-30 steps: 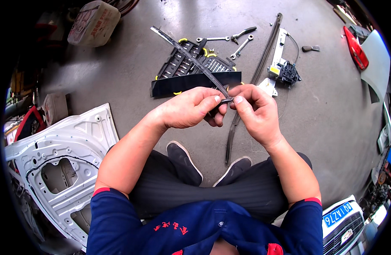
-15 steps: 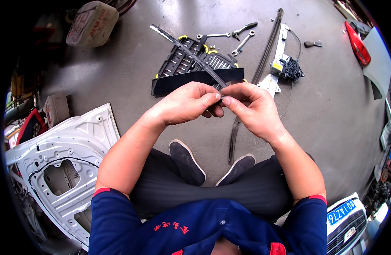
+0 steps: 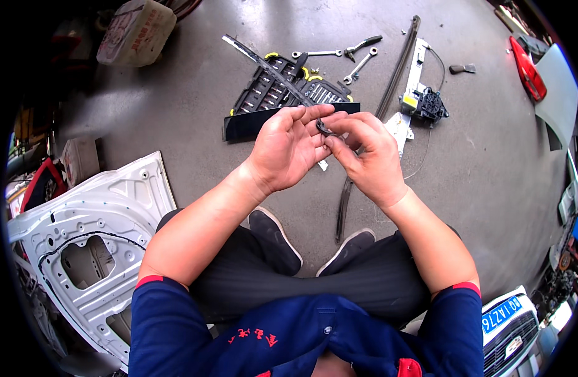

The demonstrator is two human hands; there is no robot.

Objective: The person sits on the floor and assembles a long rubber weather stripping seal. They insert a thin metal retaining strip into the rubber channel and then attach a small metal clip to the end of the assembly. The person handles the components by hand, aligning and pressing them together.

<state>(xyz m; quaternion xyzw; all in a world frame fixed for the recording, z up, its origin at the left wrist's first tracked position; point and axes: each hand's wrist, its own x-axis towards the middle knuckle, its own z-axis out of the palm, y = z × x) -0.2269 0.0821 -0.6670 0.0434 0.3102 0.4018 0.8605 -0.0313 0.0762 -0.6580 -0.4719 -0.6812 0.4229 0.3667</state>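
My left hand [image 3: 287,149] is turned palm up with its fingers stretched out beyond the black trim panel [image 3: 238,129]. Close against its fingertips, my right hand [image 3: 372,160] pinches a small curved black piece [image 3: 323,128] between thumb and fingers. A long dark strip with a pale end [image 3: 251,55] slants across the open socket set [image 3: 268,88]. Its near end runs behind my left fingers, so I cannot tell whether the black piece joins it.
Two combination wrenches [image 3: 360,65] and a ratchet [image 3: 363,44] lie beyond the tool case. At right are a window regulator with its motor [image 3: 432,105], a long dark channel [image 3: 399,66] and a scraper [image 3: 463,68]. A white door panel [image 3: 100,207] lies left.
My left hand has let go and turned palm up, its fingers spreading. My right hand still pinches the black piece, now more visible, and has moved slightly nearer me.
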